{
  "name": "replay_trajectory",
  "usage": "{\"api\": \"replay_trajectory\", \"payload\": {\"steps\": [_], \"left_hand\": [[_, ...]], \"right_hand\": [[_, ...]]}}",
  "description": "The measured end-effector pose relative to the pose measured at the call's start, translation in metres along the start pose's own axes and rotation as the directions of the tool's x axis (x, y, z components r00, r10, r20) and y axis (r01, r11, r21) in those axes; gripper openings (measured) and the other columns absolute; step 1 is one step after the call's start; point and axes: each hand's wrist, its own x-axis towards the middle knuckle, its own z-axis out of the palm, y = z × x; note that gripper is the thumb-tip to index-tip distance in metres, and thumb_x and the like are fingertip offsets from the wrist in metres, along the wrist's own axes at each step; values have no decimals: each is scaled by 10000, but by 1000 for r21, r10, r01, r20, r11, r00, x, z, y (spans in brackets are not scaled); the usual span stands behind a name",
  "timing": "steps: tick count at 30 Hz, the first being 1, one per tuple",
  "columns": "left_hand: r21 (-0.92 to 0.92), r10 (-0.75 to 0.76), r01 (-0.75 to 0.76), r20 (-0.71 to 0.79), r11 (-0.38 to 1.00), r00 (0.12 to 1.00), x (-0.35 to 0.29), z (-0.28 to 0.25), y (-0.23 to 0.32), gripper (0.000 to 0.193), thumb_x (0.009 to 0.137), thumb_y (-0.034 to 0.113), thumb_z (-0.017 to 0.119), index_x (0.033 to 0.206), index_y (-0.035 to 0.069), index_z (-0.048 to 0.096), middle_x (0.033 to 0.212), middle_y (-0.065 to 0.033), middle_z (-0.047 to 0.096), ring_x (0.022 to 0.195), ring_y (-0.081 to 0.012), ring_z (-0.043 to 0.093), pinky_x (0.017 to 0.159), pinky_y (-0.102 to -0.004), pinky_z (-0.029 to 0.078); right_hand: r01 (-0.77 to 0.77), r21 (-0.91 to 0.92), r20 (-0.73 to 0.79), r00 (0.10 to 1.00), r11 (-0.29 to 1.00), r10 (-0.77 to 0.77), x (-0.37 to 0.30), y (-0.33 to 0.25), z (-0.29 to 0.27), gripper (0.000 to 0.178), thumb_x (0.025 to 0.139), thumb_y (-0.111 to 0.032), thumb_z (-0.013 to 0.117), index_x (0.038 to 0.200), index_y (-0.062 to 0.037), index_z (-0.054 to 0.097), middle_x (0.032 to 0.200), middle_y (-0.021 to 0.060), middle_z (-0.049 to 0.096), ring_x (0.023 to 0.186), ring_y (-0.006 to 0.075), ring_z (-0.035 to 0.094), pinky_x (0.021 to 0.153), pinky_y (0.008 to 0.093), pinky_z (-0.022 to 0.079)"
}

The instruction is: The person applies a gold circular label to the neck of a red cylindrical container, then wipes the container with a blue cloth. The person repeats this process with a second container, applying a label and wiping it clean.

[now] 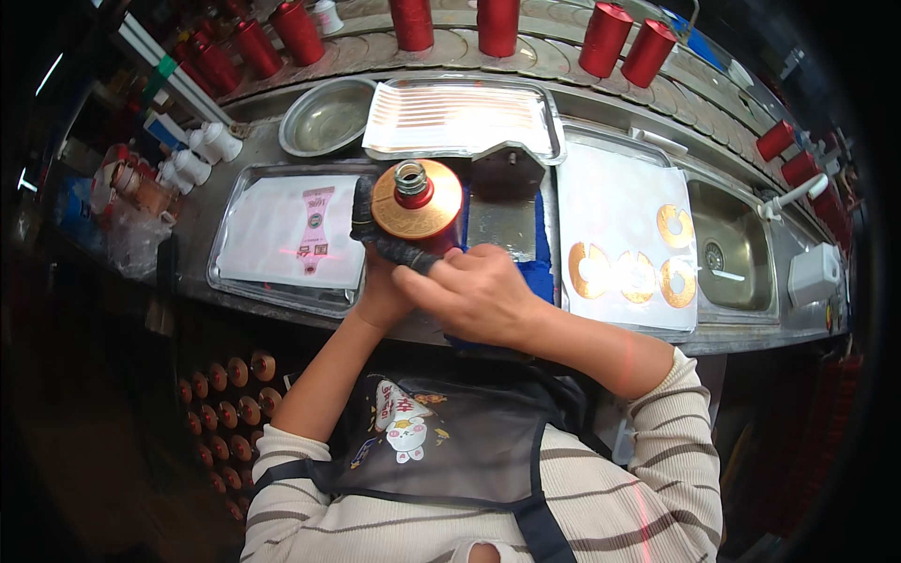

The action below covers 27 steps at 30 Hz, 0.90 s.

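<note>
- Bottle (430, 223), red with a gold disc on its shoulder and a clear neck (411, 178) pointing up at me, sits between the two hands in the head view, above the near edge of the counter.
- I see the left hand (379, 270), dark covering on its fingers, curled around the bottle's left and near sides, holding it.
- The right hand (481, 289) reaches across with bent fingers, knuckles up, against the left thumb. Its fingertips are partly hidden, so I cannot tell whether they grip the bottle as well.
- Just right of the bottle I make out a dark metal block (507, 173) and blue cloth (536, 278).
- Left of the hands lies a white sheet (267, 225) bearing a pink label (316, 223); on the right, another sheet (615, 206) carries four gold open rings (578, 272).
- Beyond the bottle, I have a tray (554, 122) with copper-striped paper (460, 139) and a round metal bowl (324, 117). Red bottles (413, 23) stand on the conveyor (366, 49) behind.
</note>
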Motion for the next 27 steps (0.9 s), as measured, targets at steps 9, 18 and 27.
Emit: {"api": "replay_trajectory", "payload": {"steps": [9, 18, 27], "left_hand": [[-190, -107, 101, -24, 977, 994, 35, -2, 120, 748, 814, 165, 802, 1317, -9, 277, 1250, -196, 528, 1093, -214, 612, 867, -343, 573], [-9, -389, 414, 329, 910, 861, 38, 60, 79, 910, 807, 435, 788, 1217, -180, 257, 1032, -289, 660, 960, -310, 706, 834, -352, 559], [198, -494, 455, 252, 868, 832, 51, 57, 98, 966, 774, 468, 784, 1280, -163, 256, 1092, -318, 634, 994, -399, 684, 860, -402, 550]], "right_hand": [[-585, 397, -93, 741, 707, 665, -66, -1, -58, 284, 822, -105, 746, 1083, -15, 679, 926, 83, 676, 533, 109, 499, 510, 241, 394], [-867, 410, 280, 415, 283, 865, -89, -12, -67, 842, 745, -319, 858, 1429, -7, 478, 1019, 54, 576, 614, 69, 417, 542, 208, 356], [-843, 517, 356, 370, 149, 858, -90, 6, -59, 836, 763, -219, 836, 1463, 7, 437, 1210, 90, 607, 601, 25, 425, 532, 172, 359]]}}
